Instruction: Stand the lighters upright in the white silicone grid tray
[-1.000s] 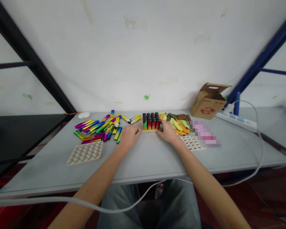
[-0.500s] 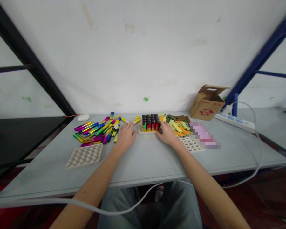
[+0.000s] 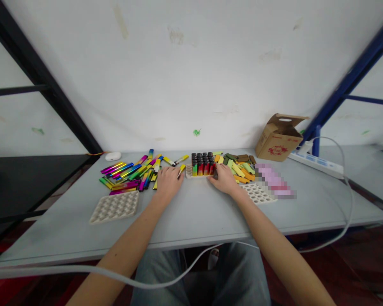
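My left hand (image 3: 168,182) sits just left of a beige tray (image 3: 189,173), pinching a slim yellow stick (image 3: 181,171) in its fingers. Upright in the tray stand several rows of black-topped lighters (image 3: 202,165) with red, yellow and green bodies. My right hand (image 3: 224,179) rests against the tray's right end, with a dark item (image 3: 215,174) at its fingertips, partly hidden. Shiny multicoloured sticks (image 3: 130,173) lie heaped left of my left hand. Flat yellow, orange and green bars (image 3: 239,168) lie heaped beyond my right hand.
A white perforated tray (image 3: 114,207) lies front left on the grey table (image 3: 198,216), and another (image 3: 258,193) front right. A blurred pink item (image 3: 273,179), cardboard box (image 3: 278,140), power strip (image 3: 315,163) and white cable (image 3: 348,191) lie right. Black and blue shelf posts flank the wall.
My left hand has drawn back left from the tray, and a yellow stick now shows in its fingers. My right hand stays at the tray's right end.
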### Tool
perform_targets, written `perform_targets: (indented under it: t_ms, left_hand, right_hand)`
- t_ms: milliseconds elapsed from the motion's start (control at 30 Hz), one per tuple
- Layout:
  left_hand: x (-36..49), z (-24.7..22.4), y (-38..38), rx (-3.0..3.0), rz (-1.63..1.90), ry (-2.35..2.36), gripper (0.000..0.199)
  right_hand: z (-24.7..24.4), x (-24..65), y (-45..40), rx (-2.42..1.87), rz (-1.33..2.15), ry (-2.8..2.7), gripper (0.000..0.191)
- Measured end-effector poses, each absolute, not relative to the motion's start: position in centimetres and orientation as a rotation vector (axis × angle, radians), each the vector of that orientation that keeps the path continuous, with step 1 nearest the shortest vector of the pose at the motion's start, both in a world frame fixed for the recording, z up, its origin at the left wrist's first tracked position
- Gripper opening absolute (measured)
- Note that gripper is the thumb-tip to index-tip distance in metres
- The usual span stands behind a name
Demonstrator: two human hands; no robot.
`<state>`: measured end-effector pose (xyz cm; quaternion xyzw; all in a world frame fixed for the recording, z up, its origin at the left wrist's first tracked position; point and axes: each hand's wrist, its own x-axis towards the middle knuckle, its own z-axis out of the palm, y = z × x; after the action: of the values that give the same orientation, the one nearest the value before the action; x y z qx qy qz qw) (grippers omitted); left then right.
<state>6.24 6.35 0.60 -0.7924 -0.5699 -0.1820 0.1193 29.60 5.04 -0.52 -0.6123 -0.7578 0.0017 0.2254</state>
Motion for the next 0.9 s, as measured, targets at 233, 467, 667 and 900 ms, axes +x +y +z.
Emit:
perform_targets:
  t_ms: [233,467,667,900]
  left_hand:
    - [6.2,1.1,6.0,-2.183,-0.728,-1.707,0.027]
    - [5.6,2.4,5.6,-2.31,-1.345,-1.321,0.033]
    - [6.8,2.3,4.5,-2.527,-1.436,-0.908,0.024]
    - [7.4,2.0,3.7,-2.57,-1.537,-0.871,0.028]
  right_hand:
    - [0.2,29.8,4.5,-1.632,0.102,-2.057,0.07]
    - [1.4,29.2,3.5,-1.359,-0.002,-1.765,0.062]
    - [2.5,27.6,1.9,-1.017,-0.112,-2.051,0.04]
    - [1.8,27.0,2.4,-0.948,-0.003,-2.094,0.031]
